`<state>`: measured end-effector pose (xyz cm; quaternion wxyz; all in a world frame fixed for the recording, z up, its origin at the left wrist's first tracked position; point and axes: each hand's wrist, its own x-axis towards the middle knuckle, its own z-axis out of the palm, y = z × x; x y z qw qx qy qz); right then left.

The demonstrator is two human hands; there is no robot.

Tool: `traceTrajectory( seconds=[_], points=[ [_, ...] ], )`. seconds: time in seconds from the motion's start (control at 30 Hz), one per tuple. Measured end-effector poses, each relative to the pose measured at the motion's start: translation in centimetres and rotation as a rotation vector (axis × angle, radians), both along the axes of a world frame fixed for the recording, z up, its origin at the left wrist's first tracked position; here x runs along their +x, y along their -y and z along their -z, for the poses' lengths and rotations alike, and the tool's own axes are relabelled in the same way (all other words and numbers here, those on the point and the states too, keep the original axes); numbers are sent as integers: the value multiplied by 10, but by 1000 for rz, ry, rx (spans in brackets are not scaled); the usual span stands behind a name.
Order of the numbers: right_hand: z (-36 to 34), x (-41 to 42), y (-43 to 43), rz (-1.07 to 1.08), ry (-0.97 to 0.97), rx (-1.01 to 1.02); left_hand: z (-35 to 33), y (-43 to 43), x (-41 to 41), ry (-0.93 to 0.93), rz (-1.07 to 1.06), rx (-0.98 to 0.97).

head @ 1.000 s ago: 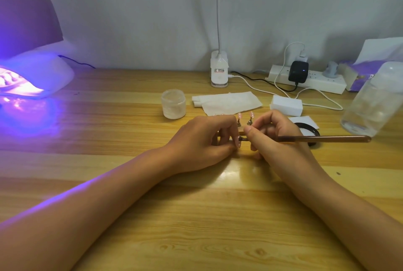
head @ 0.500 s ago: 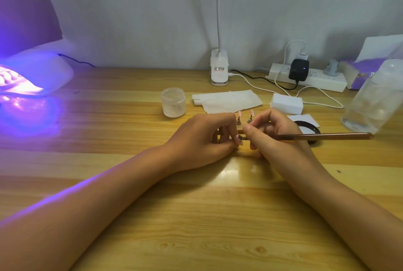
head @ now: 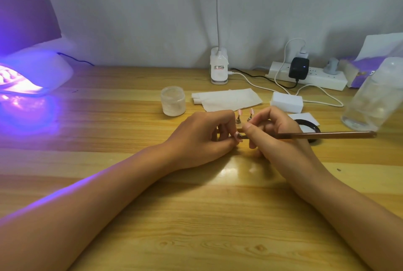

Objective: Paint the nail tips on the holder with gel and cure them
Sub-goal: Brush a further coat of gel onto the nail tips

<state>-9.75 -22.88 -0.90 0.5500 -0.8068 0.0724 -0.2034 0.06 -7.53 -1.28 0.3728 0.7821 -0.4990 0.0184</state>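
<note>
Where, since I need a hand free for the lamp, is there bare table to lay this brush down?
The wooden table is bare between the glowing white curing lamp and the small frosted jar, and in the middle of the near edge. Crowded: the back right, with white power strip, cables, white block and clear plastic bottle.

You have almost nothing legible in front of you. The white lamp base (head: 219,68) at the back of the desk (head: 196,216) carries a label with one dark line of print — too small and blurred to make out. On the purple pack (head: 362,70) at your far right, a couple of white characters show at its edge — cut off, unreadable. No brand or number can be read.
</note>
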Motion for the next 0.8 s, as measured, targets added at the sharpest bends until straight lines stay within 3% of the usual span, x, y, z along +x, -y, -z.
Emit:
traceTrajectory(
  seconds=[0.8],
  points=[
    [0, -1, -1, 56, 76, -69, 1, 1, -1, 2, 1, -44]
  ],
)
